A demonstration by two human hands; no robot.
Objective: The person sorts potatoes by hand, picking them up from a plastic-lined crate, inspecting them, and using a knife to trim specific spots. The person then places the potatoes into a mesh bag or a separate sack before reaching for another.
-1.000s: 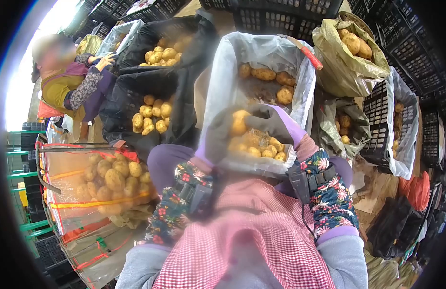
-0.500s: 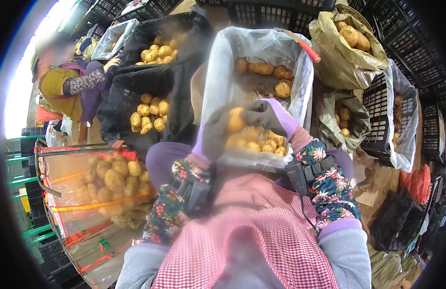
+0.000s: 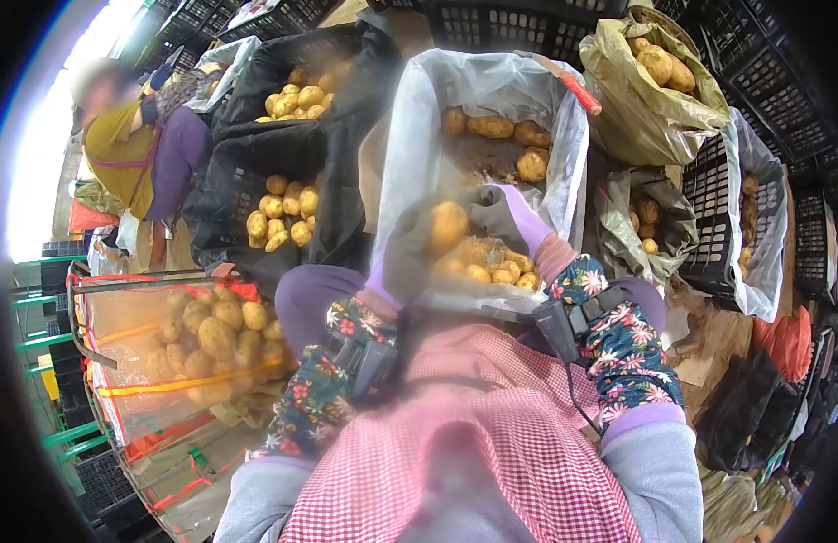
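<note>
the potato (image 3: 449,224) is held over the near end of the white-lined crate (image 3: 411,136) — the grip of the left hand (image 3: 402,258) curled closed round it, the right hand (image 3: 505,219) touching it, how tightly i cannot tell — and a slick glove could let it drop and bruise the small potatoes (image 3: 491,270) below.

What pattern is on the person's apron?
The apron has small red-and-white checks, best seen in the head view.

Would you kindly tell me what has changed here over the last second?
The co-worker has leaned in and raised an arm higher beside the black-lined crate. The left hand and right hand still hold one potato between them, barely shifted. Nothing was taken or let go; everything else stayed put.
</note>
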